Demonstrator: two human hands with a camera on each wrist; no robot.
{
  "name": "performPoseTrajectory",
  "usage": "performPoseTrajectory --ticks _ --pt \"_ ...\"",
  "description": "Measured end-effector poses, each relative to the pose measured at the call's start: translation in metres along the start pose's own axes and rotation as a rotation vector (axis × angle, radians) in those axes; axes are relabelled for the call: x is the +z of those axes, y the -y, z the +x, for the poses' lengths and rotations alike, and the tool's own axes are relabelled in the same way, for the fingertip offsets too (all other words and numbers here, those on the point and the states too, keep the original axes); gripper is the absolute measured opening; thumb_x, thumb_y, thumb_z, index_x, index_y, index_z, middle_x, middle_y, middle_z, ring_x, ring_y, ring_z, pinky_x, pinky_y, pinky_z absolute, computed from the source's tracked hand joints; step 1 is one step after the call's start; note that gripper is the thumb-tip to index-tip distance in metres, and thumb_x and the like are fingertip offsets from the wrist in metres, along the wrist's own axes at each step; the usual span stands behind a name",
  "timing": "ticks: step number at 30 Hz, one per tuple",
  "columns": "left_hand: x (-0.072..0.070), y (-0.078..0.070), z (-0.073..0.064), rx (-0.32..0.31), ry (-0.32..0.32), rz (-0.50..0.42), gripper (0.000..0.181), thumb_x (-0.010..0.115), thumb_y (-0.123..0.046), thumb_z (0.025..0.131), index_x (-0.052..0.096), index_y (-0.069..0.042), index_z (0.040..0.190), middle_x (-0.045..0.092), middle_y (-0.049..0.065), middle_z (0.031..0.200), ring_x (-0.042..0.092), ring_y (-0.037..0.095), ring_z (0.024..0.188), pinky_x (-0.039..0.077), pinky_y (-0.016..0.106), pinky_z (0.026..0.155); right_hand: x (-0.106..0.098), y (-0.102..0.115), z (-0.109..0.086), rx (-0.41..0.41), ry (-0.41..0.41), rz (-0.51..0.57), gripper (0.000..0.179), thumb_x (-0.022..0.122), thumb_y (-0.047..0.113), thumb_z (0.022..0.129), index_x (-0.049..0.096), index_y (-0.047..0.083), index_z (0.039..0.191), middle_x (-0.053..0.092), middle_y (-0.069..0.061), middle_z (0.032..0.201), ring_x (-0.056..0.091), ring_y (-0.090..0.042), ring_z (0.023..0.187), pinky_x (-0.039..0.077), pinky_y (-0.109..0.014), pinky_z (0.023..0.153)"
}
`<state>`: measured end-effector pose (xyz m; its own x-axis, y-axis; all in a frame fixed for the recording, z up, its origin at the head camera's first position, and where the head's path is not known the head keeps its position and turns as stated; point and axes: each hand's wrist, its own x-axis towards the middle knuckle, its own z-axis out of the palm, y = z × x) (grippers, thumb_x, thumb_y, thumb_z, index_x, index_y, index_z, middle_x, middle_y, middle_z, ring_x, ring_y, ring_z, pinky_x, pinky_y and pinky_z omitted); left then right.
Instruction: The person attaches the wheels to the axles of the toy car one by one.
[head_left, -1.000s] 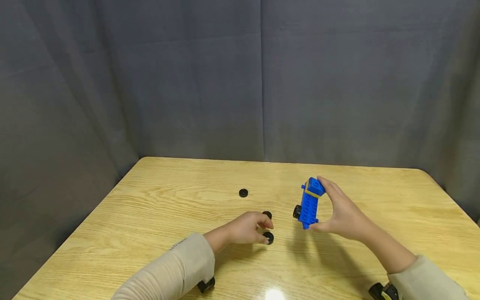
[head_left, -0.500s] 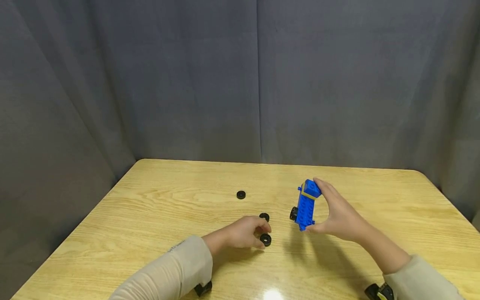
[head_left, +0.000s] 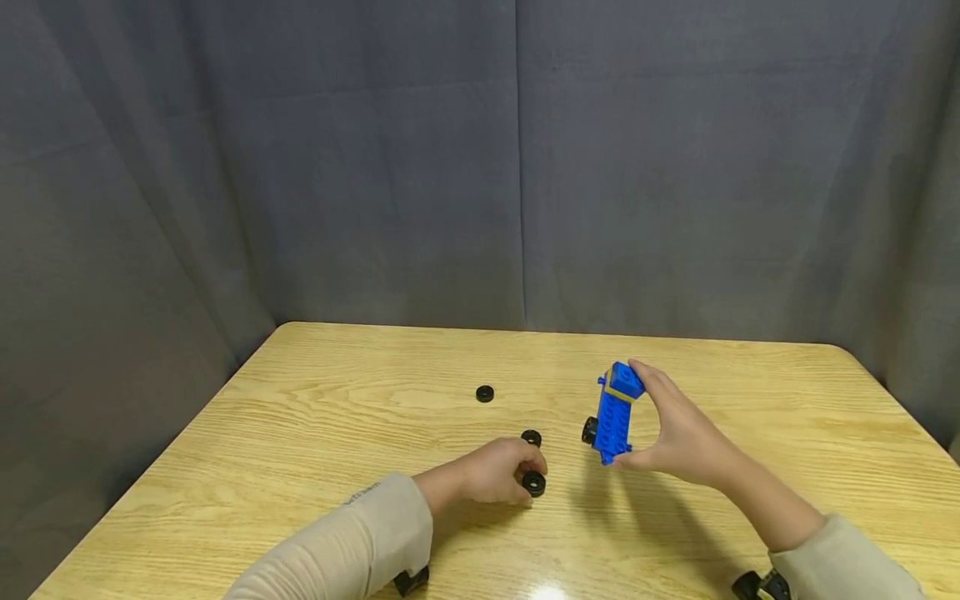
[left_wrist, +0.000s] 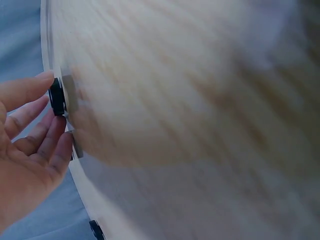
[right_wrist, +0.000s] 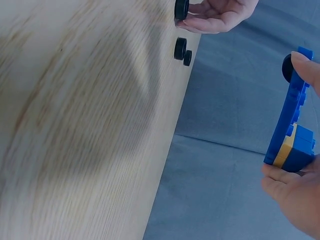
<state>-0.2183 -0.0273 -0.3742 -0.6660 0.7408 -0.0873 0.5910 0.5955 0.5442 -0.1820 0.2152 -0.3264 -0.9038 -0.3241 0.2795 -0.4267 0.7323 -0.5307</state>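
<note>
My left hand is low over the table and pinches a black toy wheel between thumb and fingers. In the left wrist view that wheel is edge-on, thumb on one side and fingertips on the other. A second wheel lies just beyond the fingers. My right hand holds up a blue toy-brick car by its two ends, thumb at one and fingers at the other. The car bears a yellow layer under a blue block, and one black wheel on its left side.
A further black wheel lies farther back on the wooden table. Near the front, a black part shows beside the left sleeve, and a black-and-yellow piece beside the right sleeve. Grey curtain hangs behind the table.
My left fingers have closed in around the near wheel, which now stands a little more toward the palm. The right hand keeps holding the car in nearly the same place.
</note>
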Motion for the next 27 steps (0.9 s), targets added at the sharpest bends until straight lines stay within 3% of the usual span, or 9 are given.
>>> performPoseTrajectory --ticks 22,27 --pt "0.0013 -0.001 -0.0002 -0.019 0.019 0.088 0.029 0.071 -0.005 0.069 0.059 -0.011 0.094 0.052 -0.008 0.086 0.048 0.003 0.08 0.039 0.015 0.071 0.0029 0.0005 0.0008 0.005 0.004 0.011 0.112 0.079 0.039 0.055 0.012 0.002 0.137 0.019 -0.023 0.135 0.024 -0.043 0.118 0.03 -0.058 0.085" --pt "0.0014 -0.0014 0.0013 -0.009 0.023 0.097 0.027 0.071 -0.005 0.069 0.059 -0.011 0.093 0.05 -0.008 0.085 0.048 0.003 0.079 0.039 0.015 0.071 0.001 -0.0001 0.0001 0.012 0.01 0.005 0.113 0.078 0.043 0.055 0.011 0.002 0.137 0.019 -0.023 0.135 0.024 -0.043 0.118 0.03 -0.058 0.084"
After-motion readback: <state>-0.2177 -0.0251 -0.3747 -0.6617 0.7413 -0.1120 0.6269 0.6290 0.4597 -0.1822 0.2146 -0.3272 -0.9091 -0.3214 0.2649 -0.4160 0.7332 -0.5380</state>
